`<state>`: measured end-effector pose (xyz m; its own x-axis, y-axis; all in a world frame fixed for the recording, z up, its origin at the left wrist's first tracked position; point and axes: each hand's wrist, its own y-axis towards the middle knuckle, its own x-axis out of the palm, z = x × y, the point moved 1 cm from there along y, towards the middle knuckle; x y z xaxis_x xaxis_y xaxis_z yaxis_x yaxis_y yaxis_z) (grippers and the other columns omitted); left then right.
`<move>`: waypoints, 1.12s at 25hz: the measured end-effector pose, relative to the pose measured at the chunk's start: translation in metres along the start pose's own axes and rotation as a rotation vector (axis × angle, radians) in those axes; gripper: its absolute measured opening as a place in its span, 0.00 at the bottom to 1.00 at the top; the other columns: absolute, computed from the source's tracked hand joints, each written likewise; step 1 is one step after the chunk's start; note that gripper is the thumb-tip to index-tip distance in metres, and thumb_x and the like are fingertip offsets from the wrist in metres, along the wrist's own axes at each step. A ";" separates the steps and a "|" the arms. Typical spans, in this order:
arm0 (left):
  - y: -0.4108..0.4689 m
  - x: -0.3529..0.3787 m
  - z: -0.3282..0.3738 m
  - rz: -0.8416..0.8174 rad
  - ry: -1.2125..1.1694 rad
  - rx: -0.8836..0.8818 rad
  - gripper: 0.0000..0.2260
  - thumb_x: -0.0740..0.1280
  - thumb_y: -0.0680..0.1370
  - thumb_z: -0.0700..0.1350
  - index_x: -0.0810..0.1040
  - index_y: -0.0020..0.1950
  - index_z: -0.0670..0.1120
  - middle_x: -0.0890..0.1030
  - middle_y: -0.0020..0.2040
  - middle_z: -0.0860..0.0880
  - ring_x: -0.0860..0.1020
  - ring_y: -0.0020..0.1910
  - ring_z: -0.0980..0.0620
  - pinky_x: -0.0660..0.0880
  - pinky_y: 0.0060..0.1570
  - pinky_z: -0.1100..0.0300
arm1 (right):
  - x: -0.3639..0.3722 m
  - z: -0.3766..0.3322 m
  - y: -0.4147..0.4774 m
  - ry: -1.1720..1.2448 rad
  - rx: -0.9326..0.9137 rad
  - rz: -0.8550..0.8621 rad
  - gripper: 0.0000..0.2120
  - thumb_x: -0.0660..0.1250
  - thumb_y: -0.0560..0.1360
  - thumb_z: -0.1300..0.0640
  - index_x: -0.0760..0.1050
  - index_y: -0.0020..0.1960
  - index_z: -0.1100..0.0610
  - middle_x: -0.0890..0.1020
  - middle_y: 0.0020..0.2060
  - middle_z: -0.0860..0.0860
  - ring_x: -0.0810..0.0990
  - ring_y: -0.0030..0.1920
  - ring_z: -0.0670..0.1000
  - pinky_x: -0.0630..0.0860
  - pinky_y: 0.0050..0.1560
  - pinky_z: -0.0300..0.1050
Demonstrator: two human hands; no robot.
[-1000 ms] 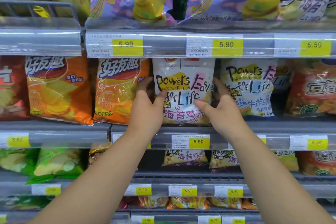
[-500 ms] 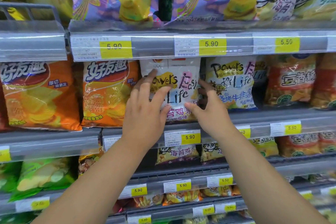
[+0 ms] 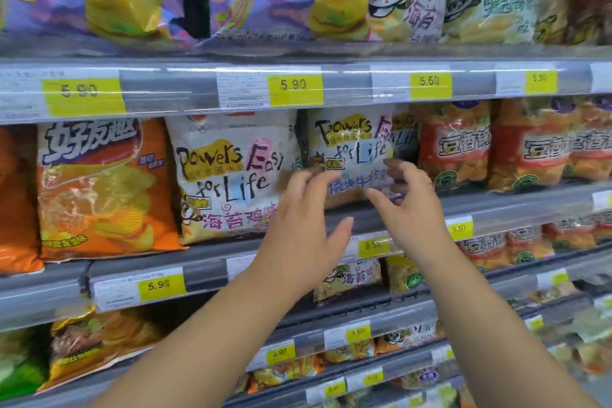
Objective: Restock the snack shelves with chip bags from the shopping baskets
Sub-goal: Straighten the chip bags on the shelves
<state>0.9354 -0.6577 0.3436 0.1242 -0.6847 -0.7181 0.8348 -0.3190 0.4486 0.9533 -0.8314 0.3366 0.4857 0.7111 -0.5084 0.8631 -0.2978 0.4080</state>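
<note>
Left hand (image 3: 303,228) and right hand (image 3: 412,209) are hovering open, holding nothing, before a white "Powers for Life" chip bag (image 3: 351,142). A "5.50" price tag (image 3: 458,228) is sitting just right of them.

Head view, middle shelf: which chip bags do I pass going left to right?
Orange ridged-chip bag → white Powers bag with pink lettering → white Powers bag with blue lettering → first red-and-orange bag → second red-and-orange bag. The half-hidden bag tucked behind the blue-lettered one is left out.
</note>
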 end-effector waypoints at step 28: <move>0.070 0.050 0.021 0.477 -0.281 -0.532 0.28 0.68 0.78 0.48 0.59 0.74 0.51 0.76 0.51 0.52 0.76 0.46 0.51 0.69 0.47 0.60 | -0.008 0.045 0.088 0.529 0.079 -0.519 0.18 0.77 0.69 0.57 0.75 0.55 0.48 0.83 0.50 0.44 0.82 0.51 0.45 0.78 0.54 0.43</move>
<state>0.9890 -0.7285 0.3503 0.4543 -0.8325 -0.3170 0.8795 0.3623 0.3087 1.0318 -0.8916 0.3423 -0.1016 0.9785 -0.1795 0.9804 0.1291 0.1491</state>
